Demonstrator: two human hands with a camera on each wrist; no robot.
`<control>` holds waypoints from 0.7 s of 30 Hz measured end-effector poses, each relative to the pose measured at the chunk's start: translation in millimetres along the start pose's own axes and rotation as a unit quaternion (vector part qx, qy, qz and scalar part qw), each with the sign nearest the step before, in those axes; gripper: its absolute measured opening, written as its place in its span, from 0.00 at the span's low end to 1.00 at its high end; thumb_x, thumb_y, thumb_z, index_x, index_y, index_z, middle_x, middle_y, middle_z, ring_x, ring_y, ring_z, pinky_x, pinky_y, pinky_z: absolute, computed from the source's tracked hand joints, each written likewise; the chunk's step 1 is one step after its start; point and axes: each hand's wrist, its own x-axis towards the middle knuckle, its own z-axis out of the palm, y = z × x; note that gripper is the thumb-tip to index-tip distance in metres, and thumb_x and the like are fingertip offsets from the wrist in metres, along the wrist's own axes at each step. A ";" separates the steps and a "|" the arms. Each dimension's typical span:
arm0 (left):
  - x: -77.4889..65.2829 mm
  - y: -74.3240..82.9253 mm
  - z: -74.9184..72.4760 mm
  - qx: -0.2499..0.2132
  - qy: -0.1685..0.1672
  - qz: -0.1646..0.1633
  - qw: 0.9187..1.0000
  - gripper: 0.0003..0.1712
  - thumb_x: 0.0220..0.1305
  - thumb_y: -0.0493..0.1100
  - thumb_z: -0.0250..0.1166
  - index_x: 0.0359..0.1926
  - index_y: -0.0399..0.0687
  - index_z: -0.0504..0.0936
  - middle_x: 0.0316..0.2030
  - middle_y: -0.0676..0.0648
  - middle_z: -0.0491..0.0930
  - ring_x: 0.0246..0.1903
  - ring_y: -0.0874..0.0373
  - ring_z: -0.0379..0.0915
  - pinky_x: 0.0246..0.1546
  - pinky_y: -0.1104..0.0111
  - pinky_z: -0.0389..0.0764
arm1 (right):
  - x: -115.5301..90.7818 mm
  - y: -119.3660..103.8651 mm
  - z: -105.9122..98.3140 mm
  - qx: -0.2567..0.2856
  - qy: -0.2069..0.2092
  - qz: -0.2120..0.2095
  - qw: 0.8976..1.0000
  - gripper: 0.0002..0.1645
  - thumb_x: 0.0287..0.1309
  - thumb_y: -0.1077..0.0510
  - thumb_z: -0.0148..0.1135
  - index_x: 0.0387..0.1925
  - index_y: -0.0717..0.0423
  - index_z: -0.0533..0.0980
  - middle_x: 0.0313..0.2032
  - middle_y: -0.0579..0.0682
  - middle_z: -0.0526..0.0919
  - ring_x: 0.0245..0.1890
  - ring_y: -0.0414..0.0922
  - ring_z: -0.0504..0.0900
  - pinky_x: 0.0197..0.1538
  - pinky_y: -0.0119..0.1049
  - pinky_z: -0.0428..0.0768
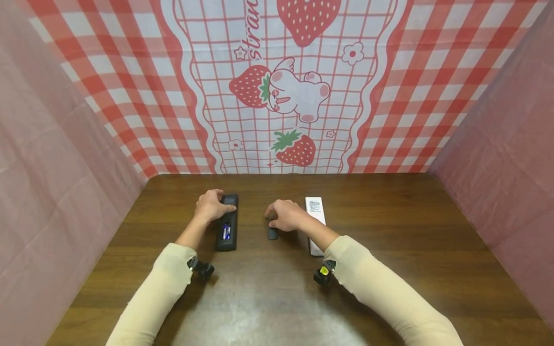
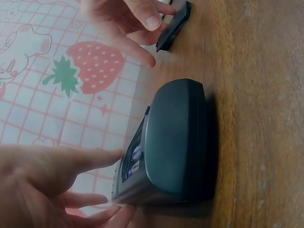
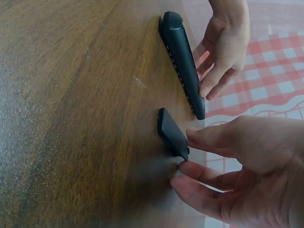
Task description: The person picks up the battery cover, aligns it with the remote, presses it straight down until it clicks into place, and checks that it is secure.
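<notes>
A black remote control (image 1: 232,226) lies back side up on the table, its battery compartment uncovered, with blue batteries (image 1: 226,231) showing inside. My left hand (image 1: 210,205) grips the remote toward its far end: the thumb is across its back and the fingers are along its left side. To the right, my right hand (image 1: 285,215) pinches one end of a small dark battery cover (image 3: 172,130) between thumb and fingertips, close over the table. In the left wrist view, the cover (image 2: 174,26) is seen beyond the remote's near end (image 2: 173,137).
A white remote control (image 1: 314,207) with printed text on its upturned side lies on the brown wooden table (image 1: 268,288), partly beneath my right wrist. Behind the table hangs a strawberry-print cloth (image 1: 381,134). Pink cloth walls (image 1: 489,144) stand at both sides.
</notes>
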 end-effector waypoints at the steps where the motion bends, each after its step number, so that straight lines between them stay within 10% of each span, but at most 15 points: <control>1: 1.9 -1.6 1.1 -0.001 0.000 0.001 1.000 0.50 0.59 0.59 0.85 0.77 0.43 0.79 0.68 0.36 0.87 0.66 0.34 0.81 0.69 0.40 0.82 | 0.4 0.4 0.3 -0.002 0.000 -0.002 1.000 0.20 0.70 0.48 0.78 0.62 0.38 0.90 0.52 0.45 0.94 0.55 0.46 0.89 0.61 0.49 0.90; 21: 11.0 -9.6 -0.2 -0.019 -0.045 0.003 0.999 0.55 0.55 0.56 0.90 0.79 0.43 0.78 0.68 0.33 0.86 0.66 0.36 0.82 0.69 0.44 0.85 | -2.3 -5.2 1.5 -0.026 0.008 -0.004 1.000 0.18 0.66 0.55 0.81 0.56 0.40 0.92 0.56 0.46 0.95 0.58 0.48 0.90 0.65 0.50 0.90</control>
